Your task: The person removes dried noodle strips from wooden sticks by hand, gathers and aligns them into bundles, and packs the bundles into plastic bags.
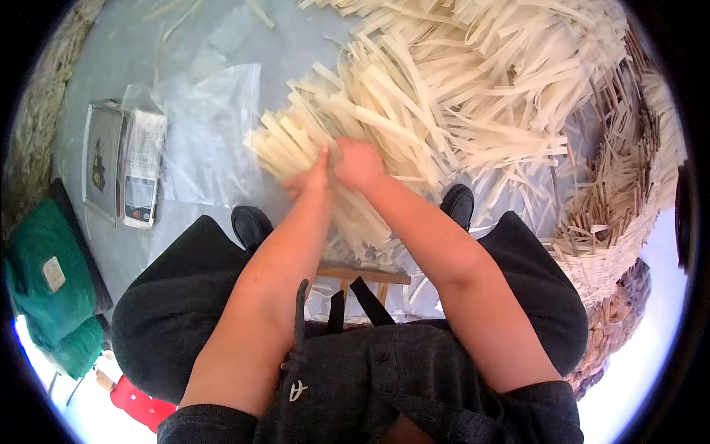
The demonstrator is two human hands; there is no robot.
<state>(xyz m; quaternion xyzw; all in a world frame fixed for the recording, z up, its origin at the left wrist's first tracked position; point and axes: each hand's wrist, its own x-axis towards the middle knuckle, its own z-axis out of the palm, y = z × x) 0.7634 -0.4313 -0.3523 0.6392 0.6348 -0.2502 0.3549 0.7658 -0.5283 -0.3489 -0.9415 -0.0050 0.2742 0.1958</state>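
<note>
Long, flat, pale cream strips (399,96) lie in a large loose heap at the top centre and right. My left hand (309,177) is closed around the near left end of a bundle of these strips (277,144), its fingers partly hidden beneath them. Just to its right, my right hand (359,164) is closed on the same bundle, its fingertips hidden among the strips. The two hands almost touch. More strips hang below them, between my forearms.
A digital scale (140,194) in plastic and a clear-lidded tray (102,163) stand at the left, beside a transparent plastic bag (211,140). A woven basket (599,259) curves along the right. A wooden stool edge (362,275) shows below my hands; green cloth (52,274) is far left.
</note>
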